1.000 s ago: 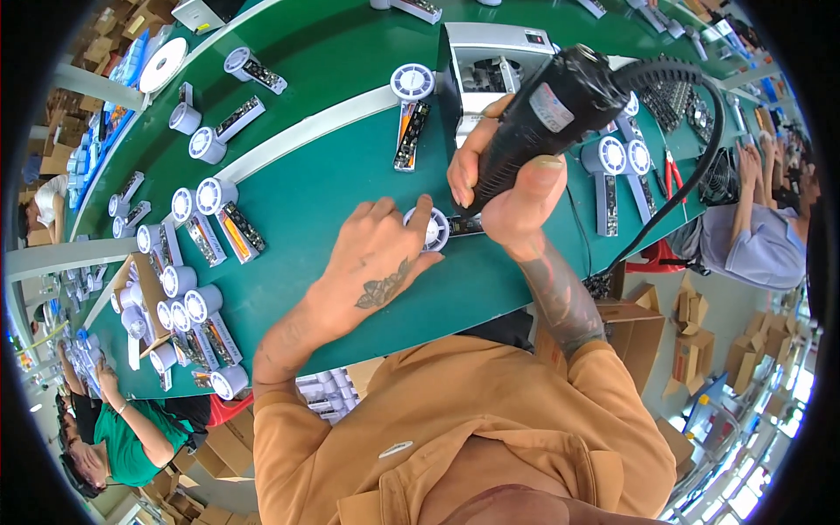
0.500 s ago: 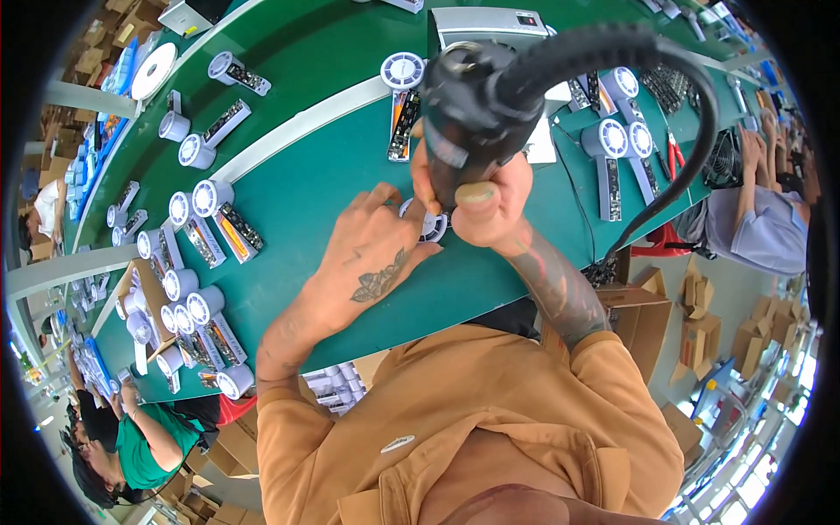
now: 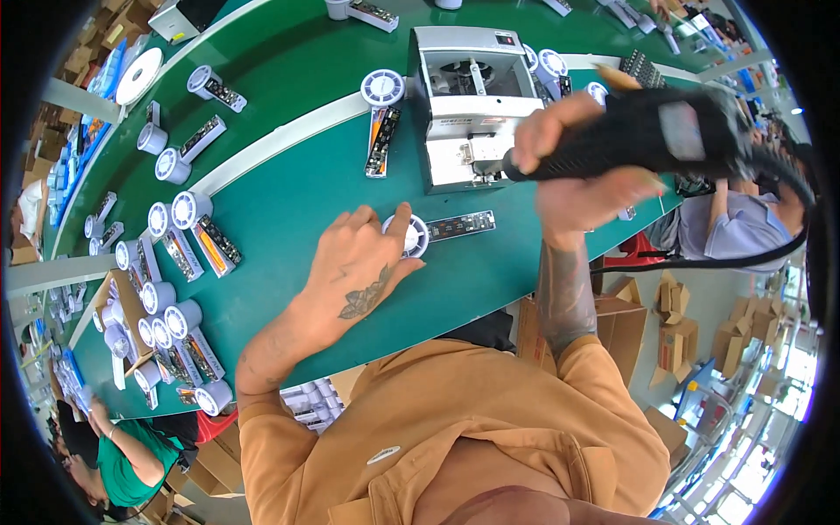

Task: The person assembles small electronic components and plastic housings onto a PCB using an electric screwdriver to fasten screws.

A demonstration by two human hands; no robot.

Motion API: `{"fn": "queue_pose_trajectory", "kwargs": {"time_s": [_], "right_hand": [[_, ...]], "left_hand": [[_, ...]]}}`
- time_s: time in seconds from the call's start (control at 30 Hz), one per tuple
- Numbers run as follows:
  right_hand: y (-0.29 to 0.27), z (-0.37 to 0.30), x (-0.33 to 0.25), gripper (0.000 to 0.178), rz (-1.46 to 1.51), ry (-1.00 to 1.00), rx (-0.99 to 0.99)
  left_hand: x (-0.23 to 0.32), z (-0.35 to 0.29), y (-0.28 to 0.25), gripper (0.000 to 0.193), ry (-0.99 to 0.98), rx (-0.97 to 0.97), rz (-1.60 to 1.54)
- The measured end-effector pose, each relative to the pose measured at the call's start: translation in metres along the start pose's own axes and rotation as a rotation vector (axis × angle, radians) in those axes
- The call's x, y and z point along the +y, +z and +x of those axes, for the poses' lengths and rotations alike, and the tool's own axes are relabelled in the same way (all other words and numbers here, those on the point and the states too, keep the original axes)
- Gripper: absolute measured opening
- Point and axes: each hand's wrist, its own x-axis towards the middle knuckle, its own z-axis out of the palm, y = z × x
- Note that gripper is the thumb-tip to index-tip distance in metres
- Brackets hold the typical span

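A white handheld fan [image 3: 459, 225] lies on the green bench in front of me, its round head to the left and its opened handle, showing a dark circuit board, to the right. My left hand [image 3: 354, 271] holds the fan's head between index finger and thumb. Closed around a black corded electric screwdriver [image 3: 634, 136] is my right hand [image 3: 584, 199], raised to the right. The screwdriver is tilted nearly level, its tip end at the front of a silver screw feeder [image 3: 484, 107]. Whether a screw sits on the tip is too small to tell.
Another opened fan [image 3: 382, 88] stands left of the feeder. Several more fans [image 3: 182, 319] crowd the bench's left side, near a cardboard box [image 3: 131, 306]. A white rail [image 3: 262, 150] divides off the far green surface. Other people work at both sides; cartons [image 3: 674, 346] lie at right.
My right hand has lifted the screwdriver off the fan and swung it up and right to the feeder, tilting it from upright to nearly level. My left hand stays at the fan's head.
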Motion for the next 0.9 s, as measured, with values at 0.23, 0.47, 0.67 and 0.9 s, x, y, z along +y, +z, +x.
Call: {"fn": "queue_pose_trajectory", "kwargs": {"time_s": [0.23, 0.47, 0.67, 0.9], "right_hand": [[0.007, -0.001, 0.005, 0.085, -0.188, 0.114, -0.149], [0.025, -0.036, 0.000, 0.098, 0.032, 0.364, -0.134], [0.028, -0.042, 0.010, 0.095, 0.040, 0.344, -0.135], [0.027, -0.053, 0.014, 0.098, 0.044, 0.369, -0.133]], "left_hand": [[0.000, 0.000, -0.001, 0.061, -0.014, 0.001, -0.033], [0.002, 0.001, -0.001, 0.061, 0.000, 0.019, -0.022], [-0.001, 0.002, -0.001, 0.061, 0.004, 0.016, -0.023], [-0.001, 0.000, 0.002, 0.058, 0.058, 0.061, -0.005]]}}
